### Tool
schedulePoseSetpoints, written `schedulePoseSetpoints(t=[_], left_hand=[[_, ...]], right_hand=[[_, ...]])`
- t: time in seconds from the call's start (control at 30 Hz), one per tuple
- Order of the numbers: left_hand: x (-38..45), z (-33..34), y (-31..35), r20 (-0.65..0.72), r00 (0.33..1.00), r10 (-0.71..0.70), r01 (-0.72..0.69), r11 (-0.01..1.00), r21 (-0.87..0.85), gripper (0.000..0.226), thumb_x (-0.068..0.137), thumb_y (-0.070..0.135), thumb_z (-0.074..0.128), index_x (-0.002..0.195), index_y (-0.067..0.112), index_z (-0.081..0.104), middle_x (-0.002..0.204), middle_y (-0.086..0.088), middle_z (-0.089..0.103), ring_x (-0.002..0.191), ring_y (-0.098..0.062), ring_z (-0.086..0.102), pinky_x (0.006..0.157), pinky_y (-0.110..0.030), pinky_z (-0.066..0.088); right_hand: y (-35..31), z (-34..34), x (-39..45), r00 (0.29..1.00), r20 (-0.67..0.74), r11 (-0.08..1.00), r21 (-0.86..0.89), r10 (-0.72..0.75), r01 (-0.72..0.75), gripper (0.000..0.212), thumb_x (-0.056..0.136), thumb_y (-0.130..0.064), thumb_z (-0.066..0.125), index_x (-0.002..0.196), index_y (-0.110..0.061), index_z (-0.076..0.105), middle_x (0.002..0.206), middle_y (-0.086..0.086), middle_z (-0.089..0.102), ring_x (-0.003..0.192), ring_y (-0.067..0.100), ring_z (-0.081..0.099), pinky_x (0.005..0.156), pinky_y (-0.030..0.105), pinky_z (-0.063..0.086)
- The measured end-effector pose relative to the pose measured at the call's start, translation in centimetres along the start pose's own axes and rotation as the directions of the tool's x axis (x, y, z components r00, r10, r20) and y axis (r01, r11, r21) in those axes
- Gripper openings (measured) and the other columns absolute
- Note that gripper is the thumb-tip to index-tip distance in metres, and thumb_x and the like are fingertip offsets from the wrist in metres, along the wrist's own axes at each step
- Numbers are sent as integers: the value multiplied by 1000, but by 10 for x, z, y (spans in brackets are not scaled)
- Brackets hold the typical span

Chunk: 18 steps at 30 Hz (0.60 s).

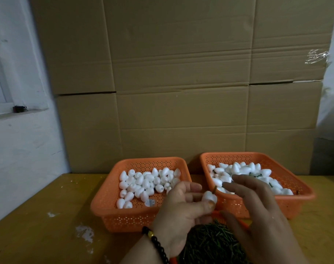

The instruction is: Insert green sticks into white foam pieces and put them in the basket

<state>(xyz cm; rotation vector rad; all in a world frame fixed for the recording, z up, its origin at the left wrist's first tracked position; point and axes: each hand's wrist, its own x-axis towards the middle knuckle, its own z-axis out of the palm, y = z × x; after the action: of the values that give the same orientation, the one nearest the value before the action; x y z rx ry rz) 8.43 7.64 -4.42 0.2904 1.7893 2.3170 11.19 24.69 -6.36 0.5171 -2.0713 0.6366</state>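
My left hand [178,208] pinches a white foam piece [210,197] between thumb and fingers, with a short green stick end [214,189] poking from its top. My right hand [257,210] hovers just right of it, fingers spread and straight, holding nothing I can see. The left orange basket [105,195] holds several plain foam pieces. In the right orange basket [303,189] lie several foam pieces with green sticks among them. A heap of green sticks [210,242] sits in a container in front of me, partly hidden by both hands.
Both baskets stand on a yellow wooden table [38,216] with worn white patches. Stacked cardboard boxes [181,73] form a wall right behind the baskets. A white wall and window ledge [10,111] are at the left.
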Motion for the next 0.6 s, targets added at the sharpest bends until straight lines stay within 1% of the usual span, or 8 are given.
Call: schedulePoseSetpoints(t=[0.1,0.17,0.23,0.3,0.4,0.47,0.53,0.6], left_hand=[[-1,2,-6,-24,993,119,-108,955,277,35,57,17,81,88,21,66,84,-1,71,76,-10,66,69,-27,54],[-3,2,-8,11,984,177,-170,922,349,30,57,19,82,83,22,67,87,-1,72,79,-10,66,74,-28,55],[-3,3,-9,48,977,208,-210,898,385,26,63,13,82,84,20,68,86,-1,72,77,-7,65,74,-26,54],[-3,3,-10,65,975,211,-220,889,403,26,67,9,81,87,18,67,85,-1,73,77,-7,65,74,-25,54],[-2,3,-8,45,983,180,-183,906,383,39,67,16,82,100,23,62,92,0,73,81,-6,67,74,-23,55],[-1,1,-8,21,987,158,-153,907,391,46,67,24,82,106,30,58,99,1,71,88,-9,67,72,-21,54],[0,-1,-8,-18,986,169,-144,888,438,43,72,28,81,106,35,55,103,4,68,92,-10,66,72,-21,53],[1,-2,-8,-42,981,191,-148,868,475,40,74,29,80,105,37,55,105,7,66,93,-10,65,75,-24,55]], right_hand=[[3,3,-1,993,30,992,-64,-110,112,39,84,-24,65,121,-27,54,126,-5,53,117,13,48,91,24,42],[4,5,-1,981,58,980,-72,-184,188,28,92,-34,55,120,-30,53,118,-9,59,118,13,50,96,26,40],[3,6,0,976,75,976,-61,-203,207,26,95,-43,43,115,-31,55,108,-11,64,111,11,53,91,29,42],[3,5,0,976,81,977,-45,-203,207,22,92,-40,49,109,-30,59,101,-12,66,101,10,57,83,30,43],[9,5,0,986,110,991,-24,-127,130,30,78,-26,66,105,-31,55,97,-14,62,91,7,56,74,27,46],[18,4,3,995,97,999,-21,-33,35,30,77,-21,71,102,-28,58,96,-16,59,89,7,57,73,28,47],[34,1,7,994,77,994,-91,71,-64,30,78,-13,76,101,-24,61,97,-14,59,89,12,58,72,33,49],[56,-4,11,980,64,962,-210,190,-173,37,73,-5,78,104,-18,64,101,-3,64,92,24,60,73,42,50]])
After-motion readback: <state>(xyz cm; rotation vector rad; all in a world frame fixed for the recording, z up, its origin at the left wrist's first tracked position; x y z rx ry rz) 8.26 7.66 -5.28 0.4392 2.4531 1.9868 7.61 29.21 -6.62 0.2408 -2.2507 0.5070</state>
